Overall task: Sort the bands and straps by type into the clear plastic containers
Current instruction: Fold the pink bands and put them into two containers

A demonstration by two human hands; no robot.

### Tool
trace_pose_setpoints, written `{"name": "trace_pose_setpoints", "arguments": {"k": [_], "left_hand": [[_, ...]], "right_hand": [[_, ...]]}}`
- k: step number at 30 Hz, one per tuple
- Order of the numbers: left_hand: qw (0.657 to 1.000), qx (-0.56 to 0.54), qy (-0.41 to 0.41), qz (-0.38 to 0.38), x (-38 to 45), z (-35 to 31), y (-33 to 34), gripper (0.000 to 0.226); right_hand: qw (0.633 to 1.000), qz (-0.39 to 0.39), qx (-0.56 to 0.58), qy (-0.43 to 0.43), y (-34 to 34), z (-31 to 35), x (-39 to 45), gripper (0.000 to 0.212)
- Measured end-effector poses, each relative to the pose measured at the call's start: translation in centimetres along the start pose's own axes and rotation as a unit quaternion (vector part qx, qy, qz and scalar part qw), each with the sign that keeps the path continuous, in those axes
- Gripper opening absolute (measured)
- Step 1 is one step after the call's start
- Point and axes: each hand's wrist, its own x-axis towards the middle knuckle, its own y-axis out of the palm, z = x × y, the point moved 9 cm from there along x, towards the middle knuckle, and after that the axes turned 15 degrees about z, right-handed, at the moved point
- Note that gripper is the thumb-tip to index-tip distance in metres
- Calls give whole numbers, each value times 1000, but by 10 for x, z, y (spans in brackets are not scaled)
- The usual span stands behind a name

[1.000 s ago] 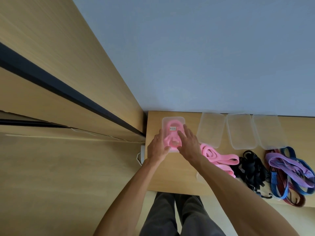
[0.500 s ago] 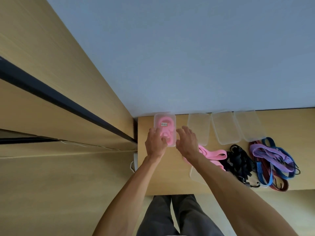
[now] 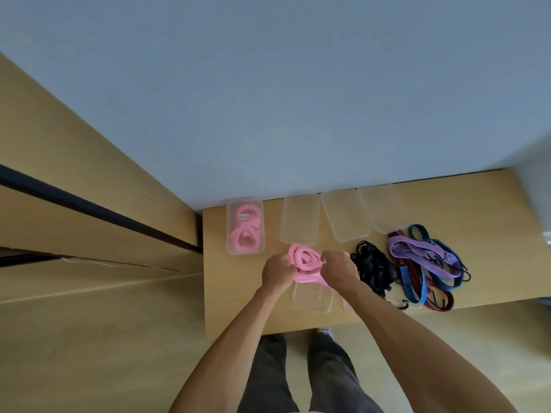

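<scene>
Fingers (image 3: 287,263) grip pink band (image 3: 305,259) — label (image 3: 244,217) unreadable.

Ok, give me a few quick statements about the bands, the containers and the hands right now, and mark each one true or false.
1. Both hands, left hand and right hand, hold the loose pink bands. True.
2. The leftmost container holds black straps. False: it holds pink bands.
3. The three containers to its right look empty. True.
4. The black straps are already inside a container. False: they lie on the table.
5. The purple and blue bands lie right of the black straps. True.
</scene>
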Motion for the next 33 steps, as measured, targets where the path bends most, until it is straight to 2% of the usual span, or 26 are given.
{"name": "trace_pose_setpoints", "arguments": {"k": [2,4,5,6,9,11,14,18,22,24,28,31,33], "left_hand": [[999,-32,-10,-21,1,-4,9,25],[994,-80,-36,-58,-1,-1,11,21],[988,-122,-41,-86,-2,2,10,11],[977,-173,-44,-116,-4,3,8,11],[942,-282,-74,-168,-10,6,7,30],[942,-289,-86,-145,-11,4,16,31],[962,-235,-96,-98,-5,-4,25,27],[966,-223,-96,-92,-3,-12,34,16],[961,-257,-45,-89,-6,-26,38,7],[956,-283,-18,-75,-8,-37,38,10],[946,-317,58,-30,-19,-64,27,14],[933,-342,106,-34,-32,-79,6,10],[933,-332,130,-45,-42,-91,-11,5]], "right_hand": [[1000,24,-5,-15,8,-10,3,40],[998,47,-20,-35,15,-13,4,42],[997,58,-21,-48,18,-12,5,44],[996,66,-16,-60,19,-13,7,45],[994,83,-27,-69,21,-19,7,45],[994,93,-10,-61,25,-23,4,45],[994,72,37,-72,16,-25,2,44],[994,54,60,-74,8,-27,-2,40],[989,18,104,-100,-4,-22,-13,41],[985,-8,132,-114,-12,-22,-18,40],[955,-66,239,-162,-37,-16,-34,38],[925,-103,300,-211,-59,-7,-53,31],[908,-132,326,-227,-76,1,-69,37]]}}
